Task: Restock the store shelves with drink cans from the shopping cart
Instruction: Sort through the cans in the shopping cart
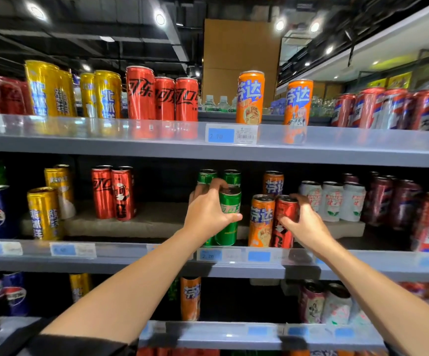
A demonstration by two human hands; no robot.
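Note:
My left hand (208, 209) grips a green can (230, 222) standing at the front of the middle shelf (131, 258), fingers over its top and thumb across its side. Two more green cans (231, 177) stand behind it. My right hand (303, 222) curls round a red can (285, 222) right beside an orange can (261, 220). Another orange can (273, 182) stands further back. The shopping cart is out of view.
White cans (332, 200) and dark red cans (390, 199) stand right of my right hand. Red cans (113, 192) and yellow cans (43, 213) stand to the left. The top shelf (105, 143) carries yellow, red and orange cans. The bottom shelf (208, 332) holds more.

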